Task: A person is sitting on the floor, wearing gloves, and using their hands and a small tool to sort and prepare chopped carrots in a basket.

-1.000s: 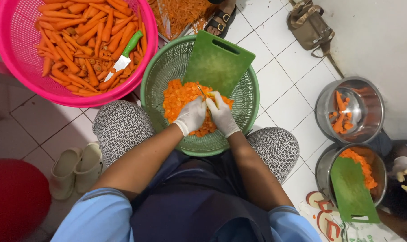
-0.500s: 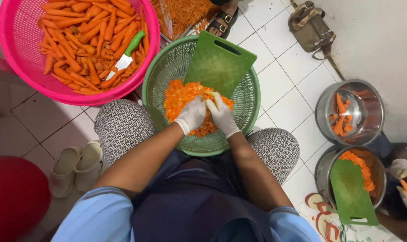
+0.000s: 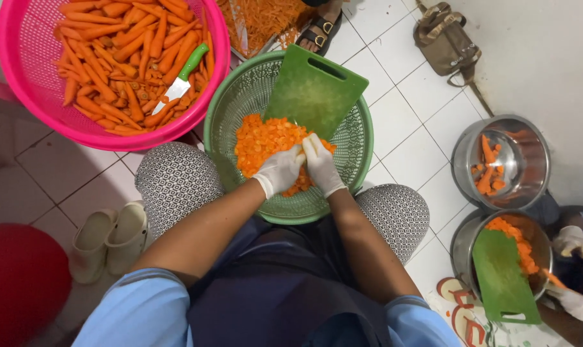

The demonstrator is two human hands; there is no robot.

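Note:
My left hand and my right hand, both in white gloves, press together over a heap of chopped carrot pieces inside a green mesh basket between my knees. The fingers are closed close together; whether they hold anything is hidden. A green cutting board leans on the basket's far rim, just beyond my hands. At the upper left a pink basket holds several whole peeled carrots, with a green-handled knife lying on top.
Another person's gloved hands work at the right over a steel bowl with a green board and chopped carrot. A second steel bowl holds carrot pieces. White slippers, a red object, a brown bag.
My hands have stayed together over the carrot pieces, shifting only slightly. The other person's hands at the right have moved a little.

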